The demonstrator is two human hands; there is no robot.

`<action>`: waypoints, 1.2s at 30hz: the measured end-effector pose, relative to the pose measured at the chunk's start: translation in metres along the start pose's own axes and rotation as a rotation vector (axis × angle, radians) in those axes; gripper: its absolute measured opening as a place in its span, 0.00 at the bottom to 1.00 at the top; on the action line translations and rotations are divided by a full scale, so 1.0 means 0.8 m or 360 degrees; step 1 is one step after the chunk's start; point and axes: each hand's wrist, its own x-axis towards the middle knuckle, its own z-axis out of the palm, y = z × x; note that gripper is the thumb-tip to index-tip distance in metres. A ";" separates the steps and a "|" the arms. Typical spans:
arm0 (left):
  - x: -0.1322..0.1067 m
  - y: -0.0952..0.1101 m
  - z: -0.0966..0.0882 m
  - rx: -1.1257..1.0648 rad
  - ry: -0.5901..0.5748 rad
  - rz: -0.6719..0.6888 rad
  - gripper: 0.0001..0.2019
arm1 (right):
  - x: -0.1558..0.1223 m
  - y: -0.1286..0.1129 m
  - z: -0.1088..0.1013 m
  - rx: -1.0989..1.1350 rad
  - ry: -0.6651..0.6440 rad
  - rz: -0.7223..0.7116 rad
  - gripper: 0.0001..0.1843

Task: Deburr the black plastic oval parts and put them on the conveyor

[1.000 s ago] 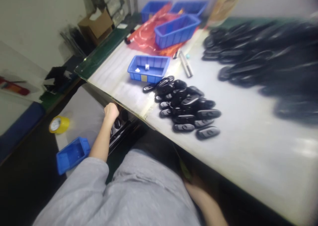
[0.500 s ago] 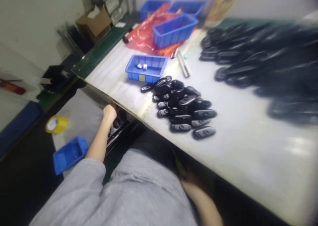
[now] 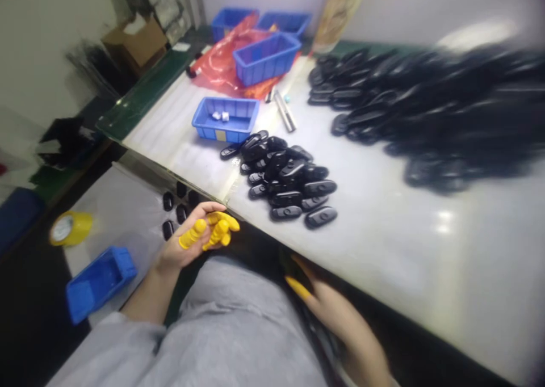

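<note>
My left hand point(image 3: 193, 236) is turned palm up just below the table's front edge, with yellow finger cots point(image 3: 218, 234) on its fingers. The fingers are loosely bent and apart, and nothing shows in the palm. Beside it lie several small black parts point(image 3: 169, 201) on a low grey surface. Lower down, under the table edge, my right hand point(image 3: 326, 296) points into shadow with a yellow cot on one finger. Its other fingers are mostly hidden and blurred, so I cannot make out what they hold. A heap of black oval casings point(image 3: 293, 177) rests on the table nearby.
A blue bin point(image 3: 225, 129) with small white pieces stands on the table point(image 3: 383, 251). Further back are more blue bins point(image 3: 268, 63) on red plastic film. Many black items point(image 3: 447, 109) fill the right. Yellow tape point(image 3: 74, 228) and a blue scoop-like bin point(image 3: 100, 285) sit at lower left.
My left hand has drawn back from the low area beside the table and turned palm up. My right hand has come further into view. The camera view has shifted right.
</note>
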 end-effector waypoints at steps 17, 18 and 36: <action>0.039 -0.007 0.125 -0.0447 -0.0509 0.0026 0.39 | -0.013 -0.116 -0.024 0.0336 0.1016 -0.1129 0.12; 0.041 -0.005 0.126 -0.0489 -0.0504 0.0029 0.38 | -0.013 -0.115 -0.026 0.0324 0.1035 -0.1139 0.13; 0.033 -0.024 0.110 0.1593 -0.0029 0.1775 0.15 | -0.012 -0.123 -0.044 0.0714 0.1320 -0.0656 0.04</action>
